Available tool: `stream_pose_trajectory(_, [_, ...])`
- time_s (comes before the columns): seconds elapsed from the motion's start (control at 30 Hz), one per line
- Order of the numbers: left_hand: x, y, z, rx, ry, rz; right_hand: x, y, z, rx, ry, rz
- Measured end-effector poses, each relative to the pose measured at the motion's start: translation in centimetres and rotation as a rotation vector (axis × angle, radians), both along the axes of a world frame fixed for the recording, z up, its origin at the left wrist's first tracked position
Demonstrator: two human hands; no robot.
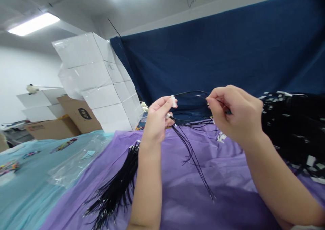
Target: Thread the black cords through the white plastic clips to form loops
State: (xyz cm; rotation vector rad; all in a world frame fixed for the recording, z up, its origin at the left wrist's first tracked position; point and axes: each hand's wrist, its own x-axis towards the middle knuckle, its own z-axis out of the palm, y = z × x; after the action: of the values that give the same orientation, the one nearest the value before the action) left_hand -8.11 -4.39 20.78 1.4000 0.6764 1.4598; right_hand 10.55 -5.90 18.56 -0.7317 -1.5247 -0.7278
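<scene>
My left hand (158,120) is raised above the purple cloth (203,189) and pinches a small white plastic connector (173,100) between thumb and fingers. Several thin black wires (195,159) hang from it down to the cloth. My right hand (235,113) is closed a little to the right, pinching the end of a thin black wire (193,94) that arcs across to the connector. Both hands are held up in front of a dark blue curtain (228,54).
A bundle of black wires (116,186) lies on the purple cloth at lower left. A large heap of black wires with white connectors (294,128) fills the right. White boxes (99,84) and cardboard cartons (76,115) stand at the left behind a light blue cloth (25,189) with clear plastic bags (76,162).
</scene>
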Motion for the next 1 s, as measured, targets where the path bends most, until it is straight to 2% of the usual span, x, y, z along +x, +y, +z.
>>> stream_pose_trajectory(0.1, [-0.9,0.1,0.2,-0.001,0.019,0.031,0.2,-0.5,0.3,-0.009,0.0,-0.008])
stream_pose_trajectory(0.2, [-0.6,-0.1,0.1,0.014,0.042,0.041,0.1,-0.7,0.2,-0.022,-0.044,0.019])
stream_pose_trajectory(0.43, [1.0,-0.6,-0.4,0.009,0.097,-0.052,-0.5,-0.4,-0.4,-0.032,-0.058,-0.005])
stream_pose_trajectory(1.0, [1.4,-1.1,-0.4,0.012,0.137,-0.105,-0.5,-0.3,-0.2,-0.037,-0.029,0.028])
